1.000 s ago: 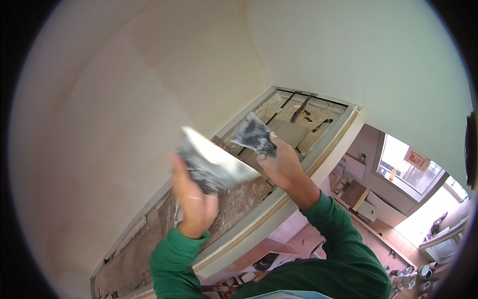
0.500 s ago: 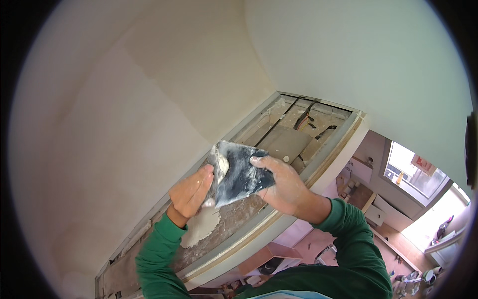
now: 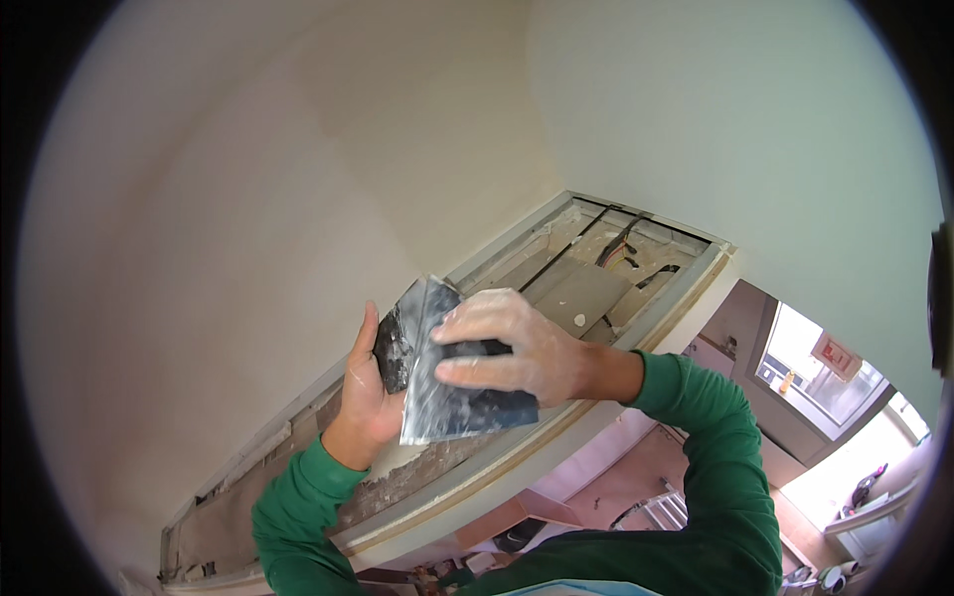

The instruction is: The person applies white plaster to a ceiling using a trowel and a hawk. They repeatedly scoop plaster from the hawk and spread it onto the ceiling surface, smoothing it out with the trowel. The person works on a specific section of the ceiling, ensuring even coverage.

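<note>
My right hand point(image 3: 512, 348), dusted white, grips a flat, dark rectangular putty spreader point(image 3: 477, 409) smeared with white filler, its fingers over the upper face. To its left, a second, blackish putty spreader point(image 3: 397, 343) rests in the palm of my left hand point(image 3: 370, 402). My left thumb points up along its outer side, while the other fingers are hidden behind the plates. The two spreaders meet or overlap along a near-vertical edge. Below them lies a ledge point(image 3: 373, 502) with a rough, patchy surface, partly whitened by filler.
An open recess point(image 3: 571, 288) in the ledge holds dark cables point(image 3: 618, 243) and a rod. A pale wall point(image 3: 229, 248) rises on the left, another point(image 3: 735, 129) at the right. Beyond the ledge's rim point(image 3: 686, 318), a lower room shows a window point(image 3: 820, 363) and a ladder point(image 3: 661, 512).
My right hand has turned over, from thumb on top to fingers over the spreader. My left hand has opened out behind its plate, with the thumb raised. The view has shifted slightly.
</note>
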`<act>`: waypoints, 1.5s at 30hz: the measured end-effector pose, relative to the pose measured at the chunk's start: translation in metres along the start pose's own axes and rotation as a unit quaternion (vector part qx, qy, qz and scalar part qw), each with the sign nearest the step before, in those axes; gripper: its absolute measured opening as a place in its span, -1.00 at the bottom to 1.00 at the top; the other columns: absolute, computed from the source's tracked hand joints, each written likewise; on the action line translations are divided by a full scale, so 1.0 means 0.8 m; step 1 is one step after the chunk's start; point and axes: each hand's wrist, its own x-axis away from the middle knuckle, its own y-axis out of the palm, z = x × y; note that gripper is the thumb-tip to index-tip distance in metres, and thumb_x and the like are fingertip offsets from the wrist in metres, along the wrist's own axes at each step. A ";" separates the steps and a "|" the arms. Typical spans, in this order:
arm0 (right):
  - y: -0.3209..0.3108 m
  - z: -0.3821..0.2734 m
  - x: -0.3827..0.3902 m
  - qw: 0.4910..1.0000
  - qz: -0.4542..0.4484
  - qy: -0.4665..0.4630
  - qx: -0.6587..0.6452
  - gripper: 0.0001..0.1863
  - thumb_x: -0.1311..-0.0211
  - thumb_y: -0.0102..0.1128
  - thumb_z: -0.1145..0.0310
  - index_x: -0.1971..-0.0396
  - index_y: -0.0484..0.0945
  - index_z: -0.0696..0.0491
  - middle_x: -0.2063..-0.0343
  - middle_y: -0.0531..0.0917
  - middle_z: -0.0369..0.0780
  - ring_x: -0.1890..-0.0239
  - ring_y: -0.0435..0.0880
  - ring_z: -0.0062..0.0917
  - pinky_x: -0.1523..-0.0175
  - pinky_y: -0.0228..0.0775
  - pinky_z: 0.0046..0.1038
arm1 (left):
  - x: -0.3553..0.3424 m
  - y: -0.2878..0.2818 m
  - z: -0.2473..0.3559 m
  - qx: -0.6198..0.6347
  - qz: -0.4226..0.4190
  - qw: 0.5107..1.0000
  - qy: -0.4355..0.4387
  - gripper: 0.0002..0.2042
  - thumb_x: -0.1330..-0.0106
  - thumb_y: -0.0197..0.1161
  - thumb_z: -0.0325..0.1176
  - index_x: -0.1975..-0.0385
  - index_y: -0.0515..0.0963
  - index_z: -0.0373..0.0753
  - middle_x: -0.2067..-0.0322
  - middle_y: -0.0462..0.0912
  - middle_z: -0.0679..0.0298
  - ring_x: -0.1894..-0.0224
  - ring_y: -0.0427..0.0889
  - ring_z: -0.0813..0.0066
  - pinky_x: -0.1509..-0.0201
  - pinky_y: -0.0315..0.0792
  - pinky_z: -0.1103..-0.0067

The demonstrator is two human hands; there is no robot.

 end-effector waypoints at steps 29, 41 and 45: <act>0.017 0.051 -0.080 0.546 0.320 0.473 -0.613 -0.72 -0.26 0.01 0.40 0.06 0.41 0.16 0.11 0.56 -0.13 0.08 0.58 -0.42 0.01 0.48 -0.32 | 0.038 -0.119 0.110 -0.842 -0.015 0.119 0.526 -0.62 -0.03 0.31 -0.39 0.08 0.58 -0.24 0.18 0.58 0.26 0.09 0.47 0.24 -0.24 0.30 0.13; -0.145 0.357 -0.115 0.788 0.298 -0.041 0.537 -0.20 0.26 0.18 0.71 -0.13 0.46 -0.21 -0.04 0.43 -0.28 -0.14 0.34 -0.33 -0.18 0.13 -0.23 | 0.234 -0.281 0.080 -0.858 0.350 0.095 0.365 -0.61 -0.50 -0.16 -0.22 -0.03 0.48 -0.39 0.04 0.48 0.06 -0.13 0.36 0.01 -0.26 0.20 0.22; -0.139 0.364 -0.140 0.725 0.311 -0.092 0.608 -0.50 -0.02 0.09 0.53 -0.05 0.49 -0.04 0.03 0.50 -0.22 -0.03 0.44 -0.38 -0.05 0.22 -0.30 | 0.259 -0.298 0.040 -0.780 0.506 0.149 0.339 -0.61 -0.49 -0.14 -0.22 -0.03 0.49 -0.39 0.04 0.49 0.04 -0.12 0.36 0.00 -0.26 0.21 0.22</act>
